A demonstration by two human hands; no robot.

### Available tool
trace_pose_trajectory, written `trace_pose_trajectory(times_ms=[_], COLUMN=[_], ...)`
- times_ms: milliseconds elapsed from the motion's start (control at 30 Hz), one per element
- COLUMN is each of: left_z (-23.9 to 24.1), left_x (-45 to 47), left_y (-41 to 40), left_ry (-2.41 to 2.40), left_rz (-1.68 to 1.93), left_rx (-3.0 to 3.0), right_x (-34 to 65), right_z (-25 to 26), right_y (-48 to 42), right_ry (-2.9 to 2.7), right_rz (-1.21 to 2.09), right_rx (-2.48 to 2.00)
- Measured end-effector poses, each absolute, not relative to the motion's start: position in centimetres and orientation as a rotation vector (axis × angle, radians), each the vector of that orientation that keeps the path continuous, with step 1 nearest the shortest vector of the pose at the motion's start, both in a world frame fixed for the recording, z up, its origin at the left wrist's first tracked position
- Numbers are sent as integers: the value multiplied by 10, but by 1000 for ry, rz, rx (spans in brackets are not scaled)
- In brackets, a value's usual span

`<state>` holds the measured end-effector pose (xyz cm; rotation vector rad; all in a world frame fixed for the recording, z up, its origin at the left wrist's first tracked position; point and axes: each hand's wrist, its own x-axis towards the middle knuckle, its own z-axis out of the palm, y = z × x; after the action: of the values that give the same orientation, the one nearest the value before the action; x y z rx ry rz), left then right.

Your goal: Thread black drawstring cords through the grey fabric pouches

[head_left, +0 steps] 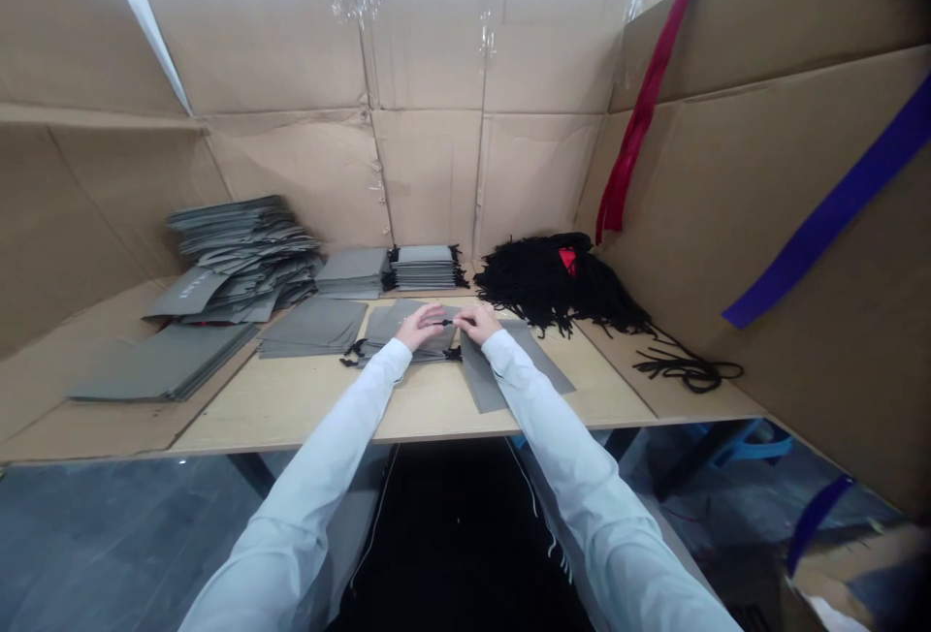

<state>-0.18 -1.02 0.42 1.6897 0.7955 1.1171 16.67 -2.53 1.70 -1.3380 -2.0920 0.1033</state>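
Observation:
Near the middle of the table, my left hand [420,327] and my right hand [478,322] pinch a short black cord [446,323] stretched between them. What looks like a knot shows in its middle. Under my right hand and forearm lies a flat grey bag [486,385], set at an angle. Beneath my left hand rest several grey bags [385,325] with black cord ends sticking out at their sides. The fingertips are small in view, so their exact grip on the cord is hard to see.
Tall piles of grey bags [243,259] stand at the left, beside a lower stack [167,361]. A neat corded stack [424,268] sits at the back. A heap of black cords [538,278] lies at the right. Cardboard walls [429,60] enclose the table; red [651,99] and blue ribbons [829,215] hang right.

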Motion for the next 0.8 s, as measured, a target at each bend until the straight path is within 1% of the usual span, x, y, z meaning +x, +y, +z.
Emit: trace_pose_trajectory(times_ms=[67,200,367,667,800], left_z=[4,3,4,5,5], left_x=[3,6,1,0,-2], left_y=[-16,-21,-17,-15,-9], left_ry=[777,963,1119,1082,946], left_rz=[1110,1160,1171,1207,1294], left_rx=[1834,2006,2066,1923,1586], right_x=[164,160,161,161,166], right_z=[17,17,19,17,13], right_y=[-27,-30,-30,-26,-23], right_ry=[-2097,-2094,-2111,-2114,-2067], right_rz=[97,117,109,130,176], right_rx=[-1335,-1316,-1281,-1274,-1269])
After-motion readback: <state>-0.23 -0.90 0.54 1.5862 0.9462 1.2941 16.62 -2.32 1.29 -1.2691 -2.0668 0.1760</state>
